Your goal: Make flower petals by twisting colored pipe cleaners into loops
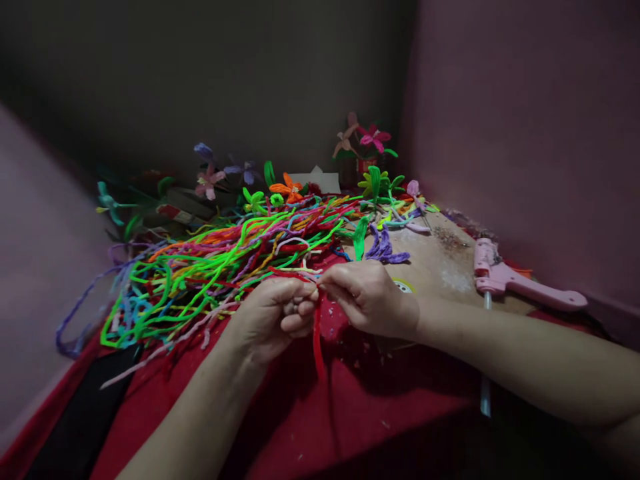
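A red pipe cleaner [317,347] hangs down from between my two hands, its lower end free over the red cloth. My left hand [277,310] is closed, with thumb and forefinger pinching the pipe cleaner near its upper part. Right beside it, my right hand [367,297] also pinches the red pipe cleaner, fingertips almost touching those of the left. Just behind the hands lies a large heap of pipe cleaners [220,260] in green, red, pink, orange and other colours. A purple pipe-cleaner flower piece [385,245] and a green leaf [360,239] rest beyond my right hand.
To the right, a pink glue gun [530,283] with a clear glue stick [486,393] lies on a brown board [425,247]. Finished pipe-cleaner flowers, including an orange flower [290,189], stand at the back. Red cloth [300,427] covers the front; walls close both sides.
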`<state>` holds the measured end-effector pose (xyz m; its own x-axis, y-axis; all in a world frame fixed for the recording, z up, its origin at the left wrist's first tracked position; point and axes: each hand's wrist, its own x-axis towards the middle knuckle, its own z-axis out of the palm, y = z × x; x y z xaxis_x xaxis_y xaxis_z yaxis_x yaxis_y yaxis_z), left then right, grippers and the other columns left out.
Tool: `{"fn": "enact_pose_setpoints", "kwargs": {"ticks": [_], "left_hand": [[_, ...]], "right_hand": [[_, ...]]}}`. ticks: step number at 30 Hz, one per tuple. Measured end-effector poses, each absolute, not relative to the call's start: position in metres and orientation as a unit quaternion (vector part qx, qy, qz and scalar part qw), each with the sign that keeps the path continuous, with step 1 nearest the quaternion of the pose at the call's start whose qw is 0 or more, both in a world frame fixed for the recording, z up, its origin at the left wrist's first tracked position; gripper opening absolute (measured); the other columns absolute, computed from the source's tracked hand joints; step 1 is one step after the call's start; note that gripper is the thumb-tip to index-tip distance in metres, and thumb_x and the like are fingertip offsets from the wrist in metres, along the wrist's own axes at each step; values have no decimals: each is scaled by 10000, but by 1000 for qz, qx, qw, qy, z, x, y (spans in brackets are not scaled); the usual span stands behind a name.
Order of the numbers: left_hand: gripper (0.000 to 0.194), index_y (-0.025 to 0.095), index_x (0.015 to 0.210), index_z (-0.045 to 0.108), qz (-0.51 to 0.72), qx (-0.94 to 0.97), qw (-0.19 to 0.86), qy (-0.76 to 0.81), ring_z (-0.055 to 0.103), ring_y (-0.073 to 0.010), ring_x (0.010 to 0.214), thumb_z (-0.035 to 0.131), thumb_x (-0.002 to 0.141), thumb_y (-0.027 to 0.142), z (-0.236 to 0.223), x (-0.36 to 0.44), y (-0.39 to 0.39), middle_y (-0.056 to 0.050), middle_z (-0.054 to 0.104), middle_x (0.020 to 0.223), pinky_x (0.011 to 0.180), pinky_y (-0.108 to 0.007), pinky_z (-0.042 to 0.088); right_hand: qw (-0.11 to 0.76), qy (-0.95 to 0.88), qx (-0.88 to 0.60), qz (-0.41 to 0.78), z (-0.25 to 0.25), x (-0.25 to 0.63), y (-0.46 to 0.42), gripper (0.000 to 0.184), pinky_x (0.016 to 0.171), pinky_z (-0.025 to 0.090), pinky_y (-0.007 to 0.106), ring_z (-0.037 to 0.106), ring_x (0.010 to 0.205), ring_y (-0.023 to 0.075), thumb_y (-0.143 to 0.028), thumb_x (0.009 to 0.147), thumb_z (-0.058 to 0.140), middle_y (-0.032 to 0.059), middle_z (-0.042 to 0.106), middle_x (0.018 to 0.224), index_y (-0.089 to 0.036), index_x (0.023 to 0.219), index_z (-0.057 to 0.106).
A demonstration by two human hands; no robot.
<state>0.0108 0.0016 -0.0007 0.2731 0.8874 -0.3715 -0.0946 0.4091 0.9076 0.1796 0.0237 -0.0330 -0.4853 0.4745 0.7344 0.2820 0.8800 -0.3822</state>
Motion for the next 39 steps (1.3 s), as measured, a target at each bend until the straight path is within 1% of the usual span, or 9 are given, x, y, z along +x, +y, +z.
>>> {"fn": "enact_pose_setpoints", "kwargs": {"ticks": [4,8,11,14,18,23,25,31,39], "left_hand": [[178,134,656,630,420,504,532,535,398,-41,438,670,698,302,-1,9,-2,32,510,535,404,-170,275],[142,173,879,647,447,682,259,518,555,-96,651,636,770,264,0,7,-7,-4,620,766,589,-208,437],[148,194,947,641,411,793,38,447,575,-122,794,570,817,183,-2,6,-6,-32,609,904,703,-239,454],[96,196,879,639,375,826,-66,416,559,-144,834,562,827,176,-4,6,-4,-41,600,902,719,-261,446],[102,191,732,574,370,808,-19,458,523,-160,778,560,826,227,-3,11,-5,-19,597,779,741,-305,416],[215,181,709,508,341,702,281,558,443,-112,586,471,857,333,2,19,-10,26,496,639,554,-233,379],[218,176,708,508,340,680,328,561,426,-102,573,492,839,350,4,17,-10,32,486,633,536,-217,366],[168,180,692,512,383,668,254,585,456,-103,587,516,817,292,11,8,-6,33,506,633,551,-205,369],[187,169,682,551,369,673,305,564,484,-102,624,547,812,303,13,6,-6,29,541,646,593,-199,379]], "right_hand": [[456,-774,-288,332,-27,176,27,177,571,419,219,532,559,96,-162,851,457,22,589,614,-132,720,572],[435,-638,-298,561,-24,173,29,145,543,431,225,508,503,86,-185,805,496,-10,563,559,-147,673,542],[419,-598,-294,617,-23,172,29,152,518,415,221,491,474,80,-195,787,510,-18,554,530,-149,644,528],[408,-633,-301,586,-24,172,27,200,523,409,213,498,486,75,-203,809,500,-16,554,536,-150,616,517],[413,-722,-316,457,-24,174,20,212,542,399,216,499,515,78,-196,847,480,-12,554,559,-147,647,532],[438,-788,-308,303,-26,174,17,154,570,376,222,481,552,81,-146,828,506,-5,542,592,-128,687,565],[419,-767,-302,381,-26,173,19,165,571,387,221,496,560,84,-165,840,498,-1,547,600,-126,696,568],[325,-538,-278,726,-22,174,29,150,467,375,189,493,459,60,-239,830,550,5,590,599,-113,751,574],[314,-538,-341,704,-18,173,27,190,425,355,188,480,400,64,-211,808,561,-9,564,521,-131,641,520]]}}
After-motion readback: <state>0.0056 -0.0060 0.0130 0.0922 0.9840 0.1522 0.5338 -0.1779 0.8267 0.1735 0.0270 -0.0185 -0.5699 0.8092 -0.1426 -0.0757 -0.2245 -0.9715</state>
